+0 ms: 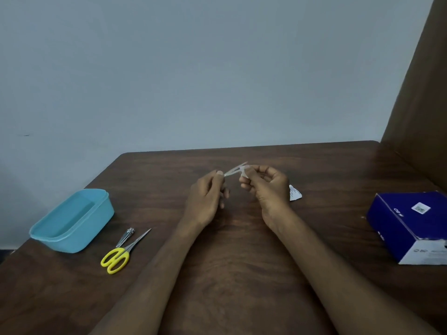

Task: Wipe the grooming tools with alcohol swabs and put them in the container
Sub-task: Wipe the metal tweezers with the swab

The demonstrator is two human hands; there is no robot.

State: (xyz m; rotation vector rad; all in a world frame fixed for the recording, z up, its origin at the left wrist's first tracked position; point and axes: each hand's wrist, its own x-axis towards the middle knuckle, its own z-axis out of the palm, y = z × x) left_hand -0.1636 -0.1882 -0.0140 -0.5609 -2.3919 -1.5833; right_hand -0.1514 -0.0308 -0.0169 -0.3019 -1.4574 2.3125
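While the left hand (207,193) pinches a slim metal tool (233,170), likely tweezers, above the counter (242,262) mid-scene, the right hand (263,187) should keep its pinched swab (243,174) wrapped round both prongs, stroking tipward. Blur hides the tool's tips; the blue container (72,221) sits far left.

The desk (242,262) is showing a dark wood grain with a dull sheen. The container (72,221) is looking like smooth, matt blue plastic. The scissors (121,253) are pairing glossy yellow plastic handles with bare metal blades, the nail clipper (125,236) is gleaming as polished metal, and the box (408,226) is appearing as printed cardboard.
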